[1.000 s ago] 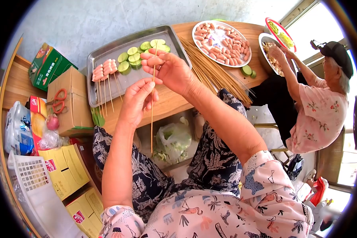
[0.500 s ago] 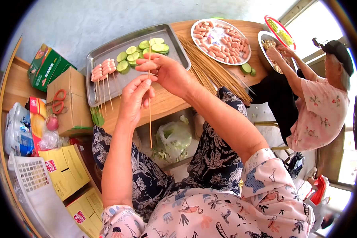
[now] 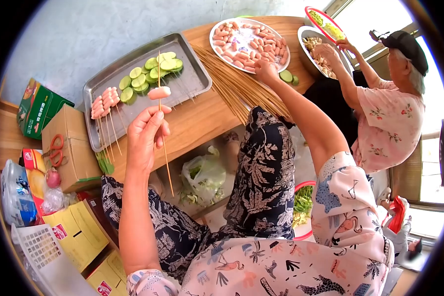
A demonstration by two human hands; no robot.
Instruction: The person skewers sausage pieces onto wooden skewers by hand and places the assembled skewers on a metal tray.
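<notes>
Between its thumb and fingers, my left hand (image 3: 147, 132) pinches a bamboo skewer (image 3: 166, 160) that stands upright above the table edge. One small sausage (image 3: 159, 92) is threaded across the skewer, just above my fingers. My right hand (image 3: 266, 71) reaches to the near rim of the white plate (image 3: 217, 30) of small sausages; its fingertips are together at the sausages, and what they hold is too small to make out. Green slices (image 3: 139, 80) and several filled sausage skewers (image 3: 104, 102) lie in the metal tray (image 3: 201, 81).
Loose bamboo skewers (image 3: 237, 89) lie between tray and plate. At the right, a co-worker (image 3: 392, 121) has both hands at a metal bowl (image 3: 306, 49). Scissors (image 3: 57, 150) rest on a cardboard box (image 3: 76, 148) at left. A plastic bag (image 3: 203, 180) sits below the table.
A sausage is now on the skewer in my left hand. My right hand has left the skewer and moved right to the plate. The whole view has shifted.
</notes>
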